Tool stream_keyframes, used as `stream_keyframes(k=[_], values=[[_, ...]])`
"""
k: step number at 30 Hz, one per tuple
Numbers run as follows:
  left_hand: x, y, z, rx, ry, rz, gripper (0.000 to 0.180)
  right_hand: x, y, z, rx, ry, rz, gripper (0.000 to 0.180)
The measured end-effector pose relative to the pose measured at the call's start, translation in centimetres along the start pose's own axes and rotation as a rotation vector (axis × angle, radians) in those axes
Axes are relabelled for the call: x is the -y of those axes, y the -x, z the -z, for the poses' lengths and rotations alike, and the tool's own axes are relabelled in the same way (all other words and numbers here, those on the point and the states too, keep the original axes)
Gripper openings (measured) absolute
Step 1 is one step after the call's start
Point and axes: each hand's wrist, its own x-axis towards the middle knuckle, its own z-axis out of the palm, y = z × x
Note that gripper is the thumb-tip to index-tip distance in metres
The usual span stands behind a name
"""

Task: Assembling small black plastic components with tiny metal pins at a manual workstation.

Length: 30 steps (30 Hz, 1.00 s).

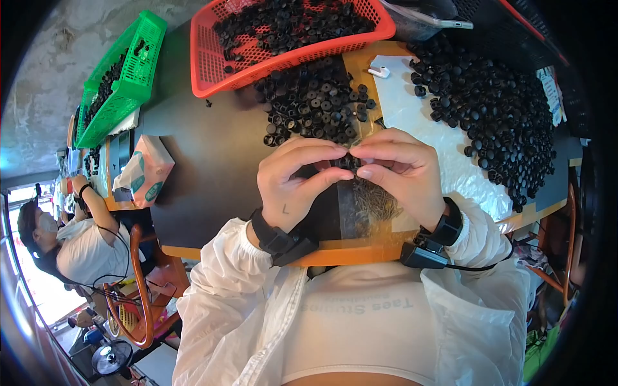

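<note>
My left hand (290, 170) and my right hand (405, 168) meet over the table near its front edge. Thumb and forefinger of each are pinched together on a small black plastic part (348, 163). Fingertips cover most of it, so its exact shape is hard to make out. Just beyond my hands lies a heap of round black plastic parts with holes in their middles (312, 96). Beside and below my right fingers is a pile of small metal screws (374, 201).
A red basket (205, 64) of black parts stands at the back. Round black caps (502, 122) are heaped on a white plastic sheet (402, 103) at right, near a white earbud (380, 72). A green basket (138, 83) and tissue pack (147, 170) are left, with another person (90, 251) seated beyond.
</note>
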Motion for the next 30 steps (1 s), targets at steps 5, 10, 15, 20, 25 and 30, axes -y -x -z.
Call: stream_keyframes(k=[5, 10, 15, 20, 25, 30], values=[[0.1, 0.0, -0.1, 0.011, -0.009, -0.038, 0.030, -0.5, 0.0, 0.5, 0.026, 0.045, -0.007, 0.026], [0.2, -0.2, 0.2, 0.045, -0.074, -0.080, 0.031, -0.2, -0.6, 0.3, 0.064, -0.174, -0.180, 0.025], [-0.4, 0.1, -0.5, -0.022, 0.048, 0.019, 0.030, -0.1, -1.1, 1.4, 0.268, -0.158, -0.230, 0.025], [-0.4, -0.1, 0.1, 0.086, -0.197, -0.247, 0.032, -0.4, -0.8, 1.5, 0.314, -0.107, -0.151, 0.024], [-1.6, -0.1, -0.9, 0.064, -0.063, -0.183, 0.022, -1.2, -0.3, 1.1, 0.204, -0.125, -0.104, 0.024], [-2.9, 0.5, -0.6, 0.144, 0.085, 0.236, 0.007, -1.2, 0.3, 0.6, 0.135, -0.009, -0.070, 0.022]])
